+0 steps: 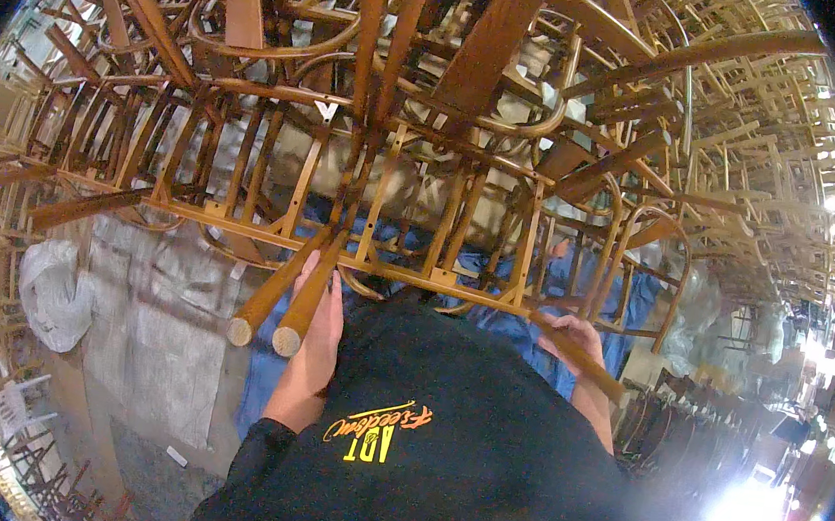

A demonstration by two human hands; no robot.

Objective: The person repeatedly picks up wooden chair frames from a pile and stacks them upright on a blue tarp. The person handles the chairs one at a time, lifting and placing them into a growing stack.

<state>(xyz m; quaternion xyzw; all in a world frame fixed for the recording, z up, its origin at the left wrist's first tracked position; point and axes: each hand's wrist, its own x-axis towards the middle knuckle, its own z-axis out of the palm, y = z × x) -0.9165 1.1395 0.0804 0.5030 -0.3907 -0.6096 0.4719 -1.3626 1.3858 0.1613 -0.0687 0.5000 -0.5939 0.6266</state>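
Brown wooden chair frames, linked in a long row, stretch across in front of my body. Two legs with pale round ends point toward me at left of centre. My left hand (pixel 324 320) is closed round the right one of these chair legs (pixel 307 308); part of its fingers is hidden behind the wood. At the right end of the row, my right hand (pixel 570 342) grips another chair leg (pixel 596 368), which slants down to the right. The lower rail (pixel 416 278) of the frames runs between my hands, close to my dark top.
More stacked chairs (pixel 498 52) with curved backs fill the far side. Pale wooden frames (pixel 777 185) pile up at the right. A blue sheet (pixel 267 367) and grey sheeting (pixel 154 336) lie below. Clear plastic wrap (pixel 55 291) bunches at the left. Bright lamps (pixel 747 513) glare at lower right.
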